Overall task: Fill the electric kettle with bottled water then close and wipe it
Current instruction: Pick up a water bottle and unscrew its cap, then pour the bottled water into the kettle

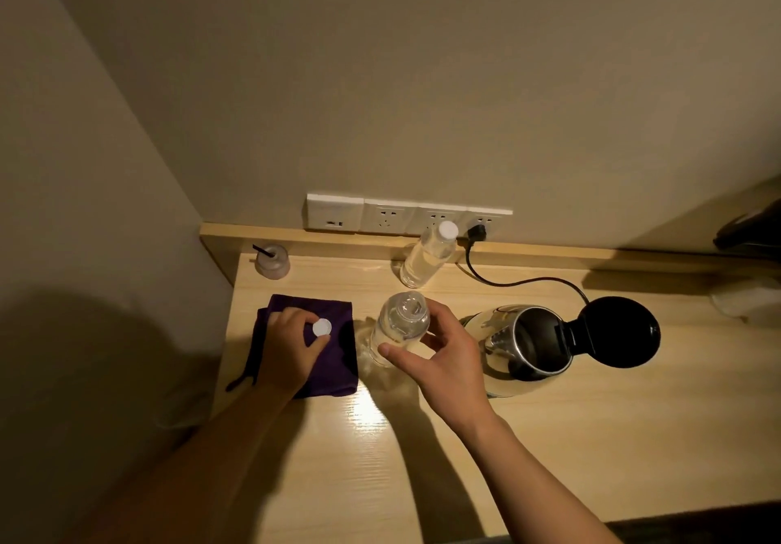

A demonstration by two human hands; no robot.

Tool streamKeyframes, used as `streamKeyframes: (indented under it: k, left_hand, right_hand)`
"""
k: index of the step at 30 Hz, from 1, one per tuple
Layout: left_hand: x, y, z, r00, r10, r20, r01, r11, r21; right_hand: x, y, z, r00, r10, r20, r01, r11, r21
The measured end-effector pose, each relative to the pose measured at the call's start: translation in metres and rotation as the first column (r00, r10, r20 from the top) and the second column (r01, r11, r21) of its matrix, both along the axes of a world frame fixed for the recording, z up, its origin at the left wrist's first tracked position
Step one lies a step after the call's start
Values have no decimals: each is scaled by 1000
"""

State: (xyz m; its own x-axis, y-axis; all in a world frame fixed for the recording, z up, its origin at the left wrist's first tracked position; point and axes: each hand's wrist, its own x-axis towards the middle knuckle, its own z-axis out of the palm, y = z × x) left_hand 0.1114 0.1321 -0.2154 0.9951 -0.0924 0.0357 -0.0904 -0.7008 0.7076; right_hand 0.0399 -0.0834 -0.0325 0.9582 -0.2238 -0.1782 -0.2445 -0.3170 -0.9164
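left hand (291, 345) over purple cloth (338, 370), white cap (322, 327) pinched at fingertips. just right of those fingers, uncapped bottle (399, 328) upright on wooden desk (591, 438), gripped by right hand (443, 357). beyond right fingers, capped bottle (427, 258); right of them, kettle (524, 349), lid (619, 331) flipped open.

Dark obj (750, 228) cut off at rt edge, unidentifiable.

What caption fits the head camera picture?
Right hand holds an uncapped bottle beside the open kettle; left hand holds its cap.
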Motion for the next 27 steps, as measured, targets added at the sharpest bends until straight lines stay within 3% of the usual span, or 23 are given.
streamKeyframes:
  k: [5,9,12,16,20,27]
  left_hand:
    - [-3,-3,30,997,16,-70,-17,1000,-22]
    - [-15,-15,93,949,-291,-121,251,930,-268]
    - [-23,-35,129,896,-411,-166,325,864,-383]
    - [-33,-67,156,912,-391,-124,275,807,-523]
    - [-46,-95,163,891,-373,-259,119,742,-660]
    - [-59,-128,171,856,-419,-302,157,769,-619]
  right_hand:
    - [-2,3,7,1000,-13,6,13,1000,9]
    - [-6,2,17,999,-38,24,37,999,32]
    - [-12,1,25,997,-64,51,62,997,44]
    - [-21,2,32,988,-111,107,114,993,-22]
    - [-32,-3,36,976,-170,134,175,984,-25]
    - [-61,-29,30,978,-193,84,197,979,-48]
